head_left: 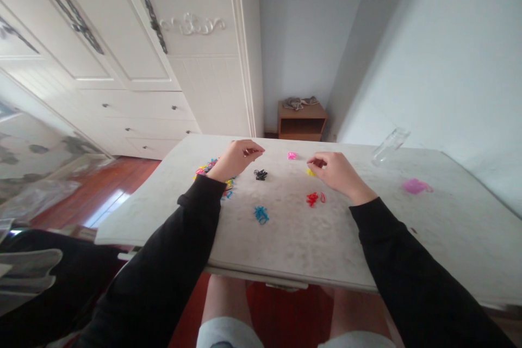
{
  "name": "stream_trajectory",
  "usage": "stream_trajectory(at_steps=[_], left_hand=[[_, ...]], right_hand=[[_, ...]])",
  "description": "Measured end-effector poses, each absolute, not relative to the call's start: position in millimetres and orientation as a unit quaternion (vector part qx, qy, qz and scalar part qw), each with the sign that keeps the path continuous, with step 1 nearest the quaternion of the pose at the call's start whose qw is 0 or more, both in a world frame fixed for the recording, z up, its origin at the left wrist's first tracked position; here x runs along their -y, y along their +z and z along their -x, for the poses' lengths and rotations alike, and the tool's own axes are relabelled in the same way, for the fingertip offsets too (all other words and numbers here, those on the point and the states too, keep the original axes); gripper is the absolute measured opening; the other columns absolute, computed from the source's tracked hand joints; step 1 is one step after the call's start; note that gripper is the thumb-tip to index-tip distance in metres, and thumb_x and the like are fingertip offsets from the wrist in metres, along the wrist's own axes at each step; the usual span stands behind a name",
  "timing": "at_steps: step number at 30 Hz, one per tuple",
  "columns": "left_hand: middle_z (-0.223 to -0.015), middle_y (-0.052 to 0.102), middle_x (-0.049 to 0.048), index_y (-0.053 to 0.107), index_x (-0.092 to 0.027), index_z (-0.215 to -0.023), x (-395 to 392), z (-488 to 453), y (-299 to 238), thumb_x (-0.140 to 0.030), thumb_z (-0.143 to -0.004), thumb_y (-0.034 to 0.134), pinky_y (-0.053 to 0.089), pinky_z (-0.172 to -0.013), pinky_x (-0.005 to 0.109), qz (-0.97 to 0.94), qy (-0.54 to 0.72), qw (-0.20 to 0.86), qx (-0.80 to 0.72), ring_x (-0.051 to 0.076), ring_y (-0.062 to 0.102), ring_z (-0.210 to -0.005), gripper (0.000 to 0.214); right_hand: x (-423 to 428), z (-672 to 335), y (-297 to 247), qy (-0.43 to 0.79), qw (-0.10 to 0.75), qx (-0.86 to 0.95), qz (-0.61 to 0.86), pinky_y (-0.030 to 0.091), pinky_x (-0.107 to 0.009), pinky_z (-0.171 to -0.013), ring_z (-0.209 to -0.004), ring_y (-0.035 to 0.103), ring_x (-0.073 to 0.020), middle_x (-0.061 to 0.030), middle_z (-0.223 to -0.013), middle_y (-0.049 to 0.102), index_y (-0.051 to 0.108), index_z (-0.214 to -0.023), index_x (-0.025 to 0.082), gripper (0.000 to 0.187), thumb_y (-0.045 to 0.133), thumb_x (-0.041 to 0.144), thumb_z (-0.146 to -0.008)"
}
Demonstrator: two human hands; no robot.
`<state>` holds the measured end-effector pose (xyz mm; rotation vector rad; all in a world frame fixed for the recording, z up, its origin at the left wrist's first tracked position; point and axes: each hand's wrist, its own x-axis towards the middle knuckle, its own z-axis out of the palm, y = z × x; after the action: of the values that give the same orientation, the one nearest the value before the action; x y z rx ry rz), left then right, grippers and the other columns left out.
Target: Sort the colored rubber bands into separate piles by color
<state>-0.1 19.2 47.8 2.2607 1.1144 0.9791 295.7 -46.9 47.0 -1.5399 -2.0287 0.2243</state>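
L hand (240, 157), R hand (335, 172), both curled

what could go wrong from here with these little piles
The left sleeve is right by the mixed pile, so it might drag pieces along. The right hand is at the yellow pile, near the red pile; colours could get mixed. The clear glass near the far edge of the table might get knocked over.

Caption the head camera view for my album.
Left hand and right hand at a pale table, small pink pile between them.
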Motion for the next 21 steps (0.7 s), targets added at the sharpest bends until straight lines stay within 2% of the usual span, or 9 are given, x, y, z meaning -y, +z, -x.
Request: stream_trajectory(at_steps=[5,11,16,21], left_hand=[[-0.087,0.077,0.007,0.079,-0.016,-0.093,3.0,-24.6,50.1,-0.033,-0.092,0.067,0.056,-0.073,0.025,-0.842,0.373,0.205,-0.33,0.014,0.067,-0.075,0.021],[-0.079,0.077,0.0041,0.08,-0.018,-0.099,15.8,-37.7,46.4,-0.034,-0.089,0.073,0.056,-0.072,0.024,-0.858,0.358,0.22,-0.294,0.013,0.068,-0.07,0.02],[-0.077,0.077,0.0026,0.08,-0.018,-0.099,16.8,-38.4,45.0,-0.031,-0.087,0.076,0.056,-0.072,0.023,-0.854,0.364,0.23,-0.293,0.012,0.069,-0.069,0.018],[-0.075,0.076,0.002,0.079,-0.018,-0.096,17.5,-38.0,45.6,-0.03,-0.087,0.076,0.055,-0.069,0.022,-0.858,0.357,0.236,-0.284,0.012,0.069,-0.067,0.015]], right_hand=[[53.9,-274.4,48.5,0.109,0.365,0.797,0.469,0.051,-0.031,-0.075,-0.077,0.069,-0.0188,-0.0064,-0.087,0.078,0.076,-0.086,0.019,0.017,0.064,0.027,-0.094],[57.2,-263.5,45.9,0.112,0.388,0.814,0.417,0.051,-0.033,-0.077,-0.082,0.069,-0.0203,-0.0076,-0.088,0.075,0.076,-0.091,0.019,0.02,0.069,0.037,-0.095],[56.8,-263.0,43.4,0.118,0.38,0.82,0.411,0.051,-0.032,-0.075,-0.079,0.067,-0.0191,-0.0058,-0.083,0.073,0.076,-0.091,0.019,0.02,0.068,0.036,-0.096],[57.2,-260.4,42.6,0.135,0.397,0.814,0.403,0.051,-0.029,-0.072,-0.079,0.067,-0.0176,-0.0066,-0.09,0.073,0.075,-0.097,0.019,0.019,0.065,0.035,-0.098]])
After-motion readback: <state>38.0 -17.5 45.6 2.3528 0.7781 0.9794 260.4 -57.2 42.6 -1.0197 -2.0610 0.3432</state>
